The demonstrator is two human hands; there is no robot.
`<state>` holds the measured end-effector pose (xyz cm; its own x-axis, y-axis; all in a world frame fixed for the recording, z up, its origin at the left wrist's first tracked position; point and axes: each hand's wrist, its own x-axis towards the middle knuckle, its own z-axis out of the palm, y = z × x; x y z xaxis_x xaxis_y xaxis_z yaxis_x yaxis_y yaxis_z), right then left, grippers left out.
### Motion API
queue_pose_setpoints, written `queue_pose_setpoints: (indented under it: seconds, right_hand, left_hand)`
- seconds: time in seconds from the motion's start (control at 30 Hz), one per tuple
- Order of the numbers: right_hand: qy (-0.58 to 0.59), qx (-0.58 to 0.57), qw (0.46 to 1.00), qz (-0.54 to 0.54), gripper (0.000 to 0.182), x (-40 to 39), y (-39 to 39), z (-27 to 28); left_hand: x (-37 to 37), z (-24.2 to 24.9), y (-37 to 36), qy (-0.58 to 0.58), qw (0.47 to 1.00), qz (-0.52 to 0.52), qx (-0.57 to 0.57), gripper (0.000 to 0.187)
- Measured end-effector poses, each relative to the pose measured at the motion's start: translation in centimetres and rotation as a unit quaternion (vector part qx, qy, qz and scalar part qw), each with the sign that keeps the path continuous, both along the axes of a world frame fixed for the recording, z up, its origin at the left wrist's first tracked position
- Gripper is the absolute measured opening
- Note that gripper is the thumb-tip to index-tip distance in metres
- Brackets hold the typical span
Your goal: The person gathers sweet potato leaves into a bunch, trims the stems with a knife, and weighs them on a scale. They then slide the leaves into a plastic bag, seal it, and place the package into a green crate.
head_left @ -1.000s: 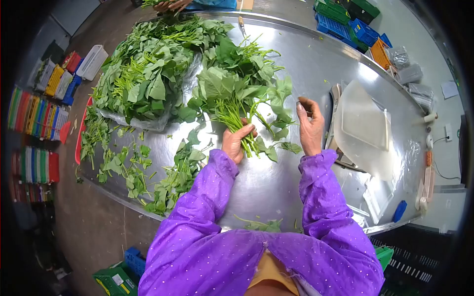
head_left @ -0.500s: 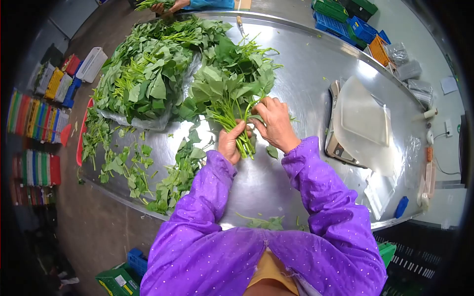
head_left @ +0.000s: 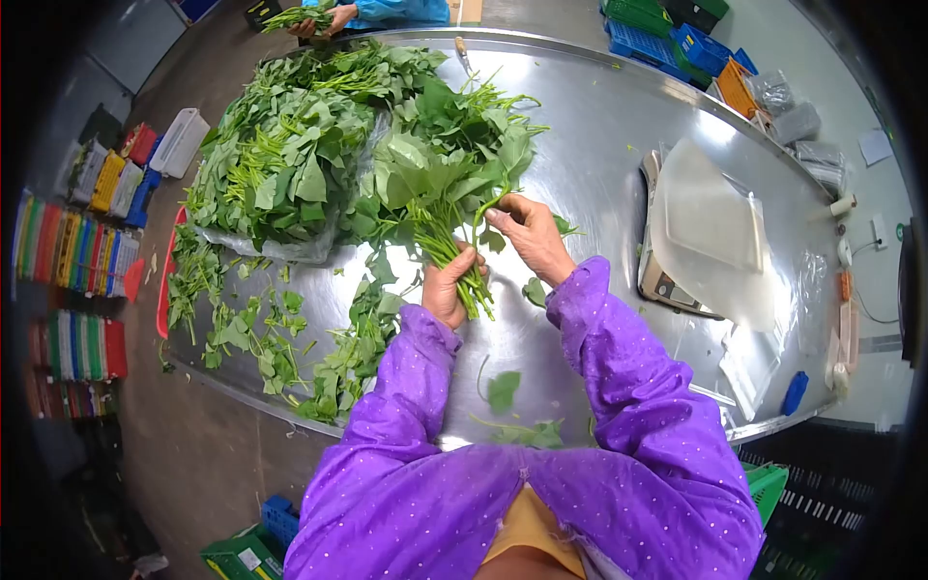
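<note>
our left hand (head_left: 446, 292) is wrapped around the stems of a bunch of leafy greens (head_left: 437, 234), held just above the worktop (head_left: 599, 145). our right hand (head_left: 530, 235) has come in from the side and seems to pinch one curved stem (head_left: 479, 224) between thumb and finger, so the work, we judge, is now on that single stem. a loose leaf (head_left: 503, 390) (slightly blurred, perhaps still falling) now shows between our forearms, where none was half a second ago.

the worktop is shiny metal, with a large heap of greens (head_left: 290, 179) to the left, a knife (head_left: 461, 50) near the far edge and a plastic sheet (head_left: 706, 217) at right. beyond, another person's hand (head_left: 340, 16) holds greens too, and crates (head_left: 739, 89) stand by the wall.
</note>
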<state>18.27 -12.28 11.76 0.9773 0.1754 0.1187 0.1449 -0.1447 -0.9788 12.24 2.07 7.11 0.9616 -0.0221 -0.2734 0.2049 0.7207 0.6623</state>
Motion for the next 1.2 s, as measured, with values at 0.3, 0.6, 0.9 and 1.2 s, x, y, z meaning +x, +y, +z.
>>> queue_pose_setpoints:
  seconds: [0.3,0.6,0.9,1.2]
  right_hand:
    - [0.09,-0.116,0.981,-0.126,0.027,2.4,-6.3,-2.2]
    - [0.212,0.036,0.975,0.046,0.03,-6.3,-0.7,-2.1]
    - [0.034,0.162,0.981,-0.1,0.024,-3.9,-3.2,0.4]
    - [0.239,0.361,0.901,0.005,0.025,-0.7,-0.4,-3.6]
  left_hand:
    - [-2.3,0.2,0.4,0.007,0.999,0.005,0.037,0.023]
    - [-2.9,-2.1,-0.9,0.046,0.994,-0.011,0.097,0.022]
    - [-5.7,-8.3,3.8,0.202,0.937,0.163,0.235,0.023]
    - [-4.7,0.1,4.5,0.079,0.973,0.191,0.105,0.036]
